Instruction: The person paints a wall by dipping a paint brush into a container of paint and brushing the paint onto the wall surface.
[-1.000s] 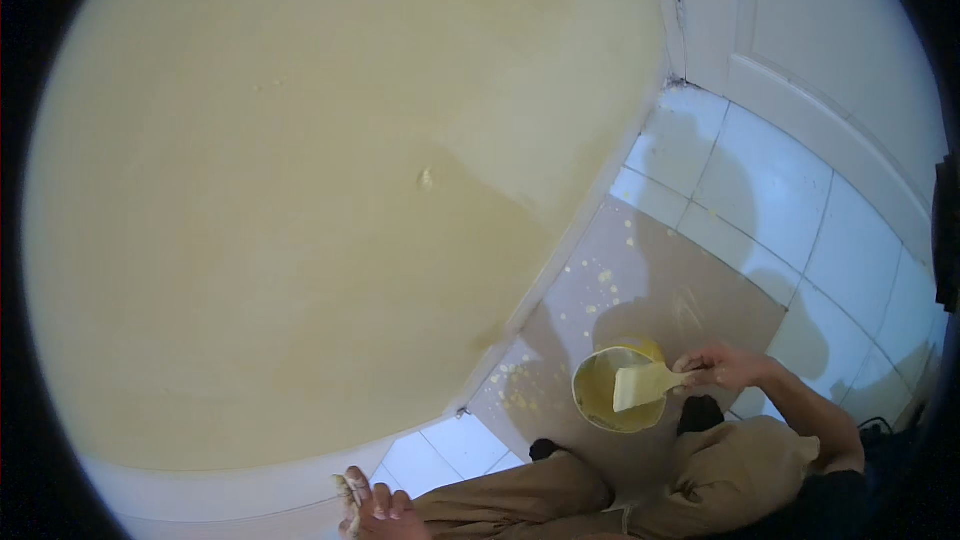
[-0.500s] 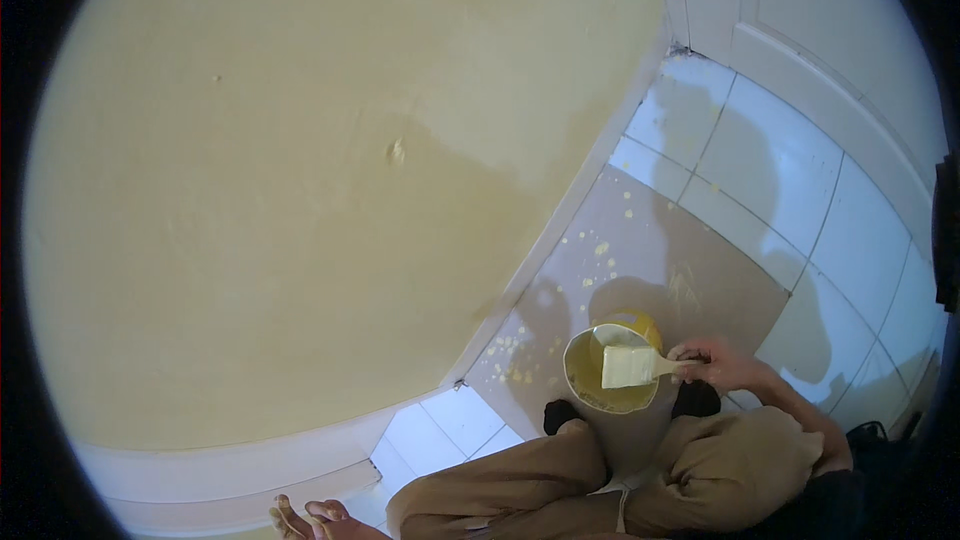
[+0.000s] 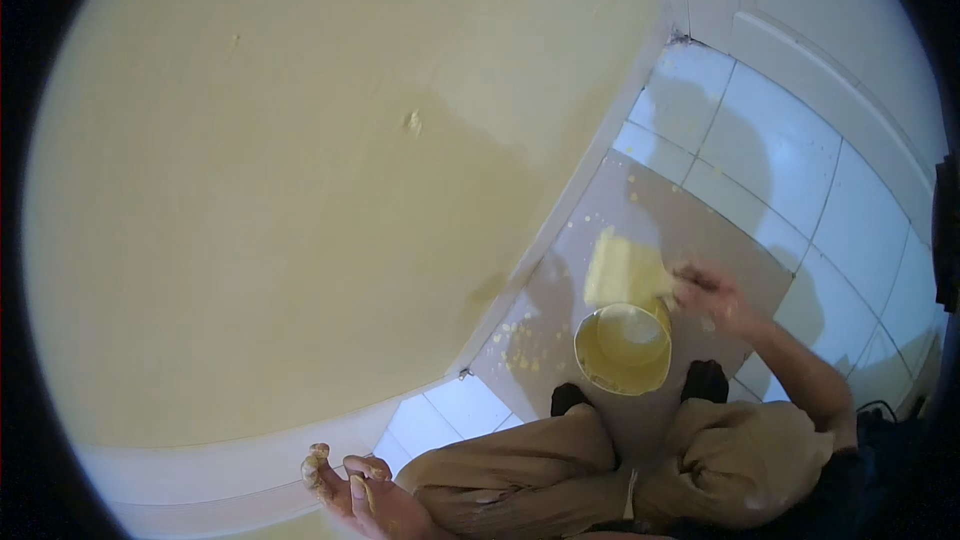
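A wide paintbrush (image 3: 622, 268), its bristles coated in pale yellow paint, is held by its handle in my right hand (image 3: 706, 294). Motion smears both brush and hand a little. Just beyond the rim of a paint bucket (image 3: 585, 360) hovers the brush; yellow paint lines the bucket's inside. The bucket stands in front of me, between my feet. Over at the lower left, my left hand (image 3: 368, 496) is raised with its fingers apart and holds nothing. Dried paint marks its fingertips.
A yellow-painted wall (image 3: 300, 190) with a small lump (image 3: 413, 122) fills the left and top. Along its foot runs a pale baseboard (image 3: 545, 240). Paint-spotted brown sheeting (image 3: 700, 230) covers part of the white tile floor (image 3: 790, 160). A white door (image 3: 820, 10) stands at upper right.
My right hand has lifted the paintbrush out of the bucket, moving it away from me past the far rim. My left hand has risen slightly and shifted right, more of it showing.
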`<state>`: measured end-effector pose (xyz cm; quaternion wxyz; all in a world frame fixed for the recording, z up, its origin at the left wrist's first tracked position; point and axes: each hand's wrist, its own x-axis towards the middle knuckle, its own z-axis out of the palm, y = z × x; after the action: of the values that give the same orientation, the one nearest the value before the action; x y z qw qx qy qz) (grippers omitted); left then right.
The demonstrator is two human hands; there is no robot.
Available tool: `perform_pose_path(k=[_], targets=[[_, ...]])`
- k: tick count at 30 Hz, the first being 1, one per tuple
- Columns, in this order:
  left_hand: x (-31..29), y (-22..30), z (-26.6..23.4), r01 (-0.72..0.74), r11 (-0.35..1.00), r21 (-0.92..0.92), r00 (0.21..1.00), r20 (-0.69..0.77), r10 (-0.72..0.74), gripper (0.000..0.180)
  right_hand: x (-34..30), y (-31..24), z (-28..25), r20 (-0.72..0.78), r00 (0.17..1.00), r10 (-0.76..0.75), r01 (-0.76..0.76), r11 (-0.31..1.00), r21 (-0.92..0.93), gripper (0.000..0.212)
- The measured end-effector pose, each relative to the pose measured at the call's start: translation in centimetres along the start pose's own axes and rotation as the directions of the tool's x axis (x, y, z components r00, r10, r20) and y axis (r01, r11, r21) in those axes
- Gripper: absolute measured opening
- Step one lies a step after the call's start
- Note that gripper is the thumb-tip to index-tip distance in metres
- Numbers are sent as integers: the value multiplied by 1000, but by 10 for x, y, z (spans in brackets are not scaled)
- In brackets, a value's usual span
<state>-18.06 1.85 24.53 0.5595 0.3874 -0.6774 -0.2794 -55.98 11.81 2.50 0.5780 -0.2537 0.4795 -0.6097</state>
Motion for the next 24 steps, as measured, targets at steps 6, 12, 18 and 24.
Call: perform_pose_path(k=[6, 12, 18, 24], targets=[[3, 10, 5, 89, 986, -140, 993, -71, -99, 41, 92, -96, 54, 10, 915, -403, 399, 910, 111, 18], [-3, 14, 3, 108, 973, -206, 989, -75, -126, 42, 128, -121, 70, -66, 884, -464, 461, 886, -54, 20], [-6, 16, -10, 112, 949, -296, 990, 119, -80, 41, 157, -115, 85, -111, 881, -460, 442, 884, -150, 27], [-1, -5, -31, 131, 847, -516, 976, 217, -19, 47, 177, -110, 101, -53, 866, -498, 498, 867, -11, 28]])
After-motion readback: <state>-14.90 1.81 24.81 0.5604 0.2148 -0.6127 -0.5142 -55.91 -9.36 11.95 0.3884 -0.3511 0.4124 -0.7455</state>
